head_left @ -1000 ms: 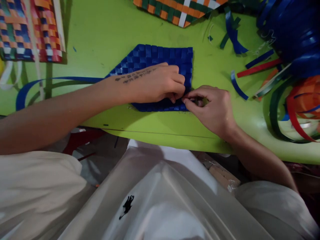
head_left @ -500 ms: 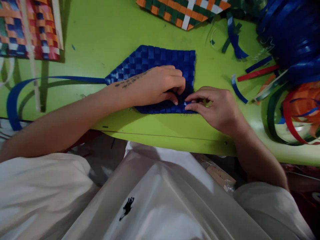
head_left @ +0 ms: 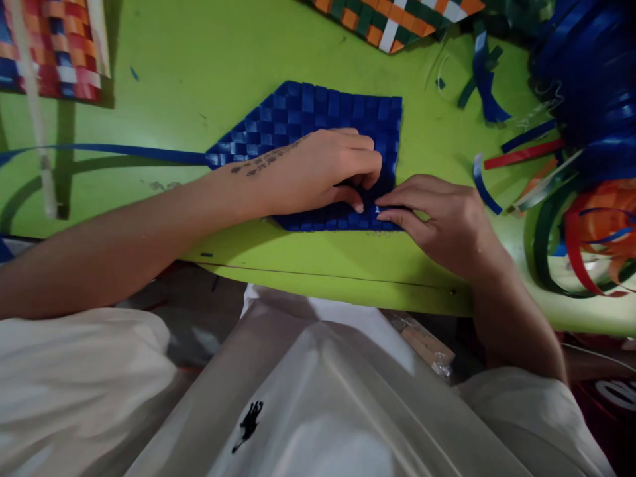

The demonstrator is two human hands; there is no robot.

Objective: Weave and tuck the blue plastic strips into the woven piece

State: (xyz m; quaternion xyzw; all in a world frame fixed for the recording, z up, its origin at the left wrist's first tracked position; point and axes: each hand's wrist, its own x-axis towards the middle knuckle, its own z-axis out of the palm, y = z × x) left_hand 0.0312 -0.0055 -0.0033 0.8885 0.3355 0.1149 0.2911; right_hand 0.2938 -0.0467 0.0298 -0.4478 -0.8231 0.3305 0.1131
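A blue woven piece (head_left: 342, 106) of flat plastic strips lies on the green table, tapering to a point on its left. From that point a long blue strip (head_left: 144, 154) runs left. My left hand (head_left: 338, 165) presses on the middle of the weave, fingers curled and thumb bent in; its fingertips are partly hidden. At the lower right corner, my right hand (head_left: 432, 212) has thumb and forefinger in a narrow pinch on the weave, with a small pale glint between the tips.
Around the green table (head_left: 199, 66) lie a multicoloured woven piece (head_left: 368, 23) at the top, another woven piece (head_left: 59, 53) with pale sticks at upper left, loose strip offcuts (head_left: 489, 93), a large blue strip bundle (head_left: 591, 73) and orange coils (head_left: 606, 212) at right.
The view has shifted slightly, so most things appear a little farther right or tilted. The tips of my right thumb and forefinger look slightly farther apart. My left hand stays on the weave.
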